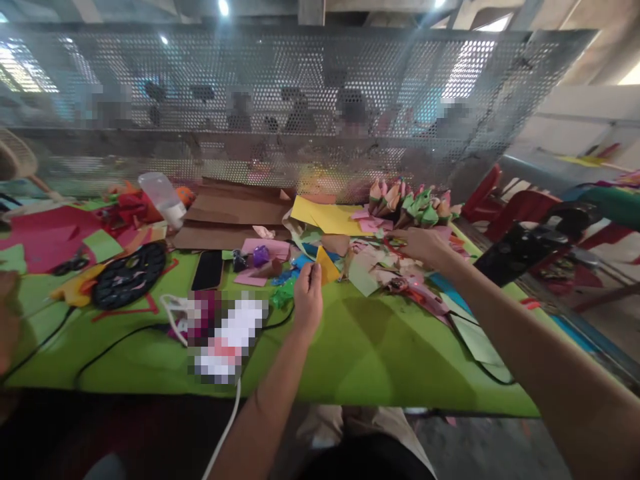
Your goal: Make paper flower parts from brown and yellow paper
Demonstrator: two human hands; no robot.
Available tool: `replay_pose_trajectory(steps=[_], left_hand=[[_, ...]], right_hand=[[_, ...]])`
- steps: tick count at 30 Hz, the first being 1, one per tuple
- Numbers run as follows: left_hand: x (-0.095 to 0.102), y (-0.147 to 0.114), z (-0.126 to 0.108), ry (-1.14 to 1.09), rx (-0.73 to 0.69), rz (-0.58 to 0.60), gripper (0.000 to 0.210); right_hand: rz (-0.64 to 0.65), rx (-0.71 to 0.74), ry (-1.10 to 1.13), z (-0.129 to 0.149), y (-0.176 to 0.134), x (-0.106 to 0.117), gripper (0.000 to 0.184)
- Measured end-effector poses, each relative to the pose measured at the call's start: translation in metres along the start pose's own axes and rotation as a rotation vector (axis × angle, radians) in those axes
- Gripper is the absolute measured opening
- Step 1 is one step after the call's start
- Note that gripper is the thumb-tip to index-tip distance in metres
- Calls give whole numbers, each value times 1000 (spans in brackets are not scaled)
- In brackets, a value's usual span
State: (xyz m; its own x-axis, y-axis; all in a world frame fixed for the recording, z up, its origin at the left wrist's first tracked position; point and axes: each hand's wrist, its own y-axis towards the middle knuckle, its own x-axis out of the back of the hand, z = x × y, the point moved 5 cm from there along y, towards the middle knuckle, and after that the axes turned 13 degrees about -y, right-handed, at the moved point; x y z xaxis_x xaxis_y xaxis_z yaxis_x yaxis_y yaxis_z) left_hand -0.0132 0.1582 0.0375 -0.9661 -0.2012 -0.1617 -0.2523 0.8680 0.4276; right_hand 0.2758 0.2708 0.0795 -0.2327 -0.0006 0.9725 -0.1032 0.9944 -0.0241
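My left hand (309, 297) is closed, with thumb and fingers pinching a small folded piece of yellow-orange paper (327, 268) above the front of the table. My right hand (425, 247) reaches to the paper scraps at the back right, beside a small reddish item (395, 244). Its fingertips are blurred, so I cannot see whether they grip anything. Below that hand lies a pink glue gun (427, 298) among paper scraps (363, 275). Blue and green crinkled wrappers (285, 288) lie just left of my left hand.
The green-covered table (365, 373) holds a phone (208, 270), a white power strip (233, 337) with cords, a black round tray (129, 277), brown cardboard (235, 213), yellow paper (333, 217) and paper flower cones (400, 203). A perforated metal screen (280, 67) stands behind. Another person's hand (7, 313) shows at left.
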Motion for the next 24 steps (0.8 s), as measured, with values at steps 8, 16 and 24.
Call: replay_pose_trajectory(steps=[8,16,24], left_hand=[[1,-1,0,-9,-43,-59,57],[1,-1,3,-66,-26,-78,61],[1,-3,0,-76,-2,-73,59]], right_hand=[[105,135,1085,25,-76,-6,68],[97,393,1046,93,-137,2,56],[56,418,927,129,-142,6,61]])
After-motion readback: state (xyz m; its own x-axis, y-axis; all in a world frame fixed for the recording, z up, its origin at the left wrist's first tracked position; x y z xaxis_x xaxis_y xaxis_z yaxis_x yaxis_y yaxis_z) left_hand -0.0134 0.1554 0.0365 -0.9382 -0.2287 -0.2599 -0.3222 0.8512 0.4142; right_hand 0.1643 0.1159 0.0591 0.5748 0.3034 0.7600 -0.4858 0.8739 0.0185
